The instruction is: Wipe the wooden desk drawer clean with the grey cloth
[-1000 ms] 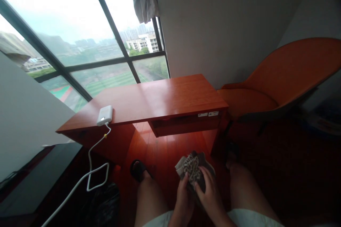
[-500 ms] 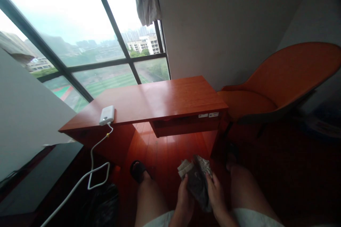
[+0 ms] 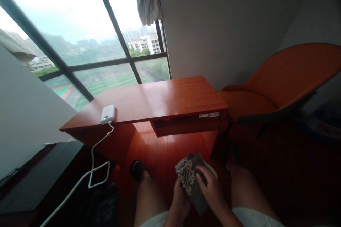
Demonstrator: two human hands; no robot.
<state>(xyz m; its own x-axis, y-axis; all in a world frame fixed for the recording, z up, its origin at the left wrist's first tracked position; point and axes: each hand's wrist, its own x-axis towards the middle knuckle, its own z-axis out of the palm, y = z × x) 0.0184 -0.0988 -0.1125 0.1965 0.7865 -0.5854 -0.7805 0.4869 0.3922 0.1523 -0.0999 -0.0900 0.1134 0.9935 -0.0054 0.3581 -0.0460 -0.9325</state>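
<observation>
A folded grey-brown cloth (image 3: 192,183) with a pale swirling pattern is held above the floor between my knees. My left hand (image 3: 181,198) grips its left edge from below, most of the fingers hidden behind the cloth. Across the right part of the cloth lies my right hand (image 3: 210,186), thumb and a bent finger pressing on its upper face. A paler layer shows at the right edge, behind that hand. The lower end of the cloth hangs between my wrists.
Ahead stands a red-brown wooden desk (image 3: 170,95) with a white power bank (image 3: 108,114) on its left end. A white cable (image 3: 80,179) loops down from it. An orange chair (image 3: 287,78) is at the right, a black plastic bag (image 3: 102,202) at lower left.
The cloth has been turned and closed over, so its patterned face now shows at the left. My right hand has shifted from the cloth's right edge onto its top.
</observation>
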